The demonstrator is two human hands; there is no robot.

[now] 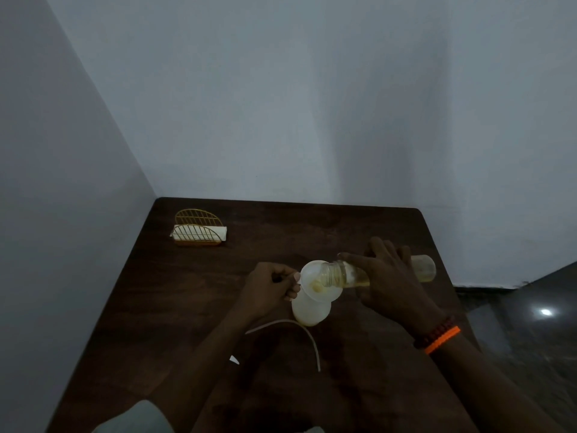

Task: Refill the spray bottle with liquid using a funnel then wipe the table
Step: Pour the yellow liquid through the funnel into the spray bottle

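A white spray bottle body (310, 312) stands on the dark wooden table (193, 295) with a white funnel (315, 278) set in its neck. My left hand (271, 287) pinches the funnel's left rim. My right hand (388, 276) grips a clear bottle (346, 273) of yellowish liquid, tipped on its side with its mouth over the funnel. A little yellow liquid lies in the funnel's throat. The bottle's far end (424, 267) sticks out past my fingers. A thin white dip tube (299, 329) curves on the table in front of the spray bottle; the spray head is hidden by my left arm.
A gold wire holder (197, 228) with folded white napkins stands at the table's far left corner. Grey walls close the back and left sides. The table's right edge drops to a dark shiny floor (530, 323).
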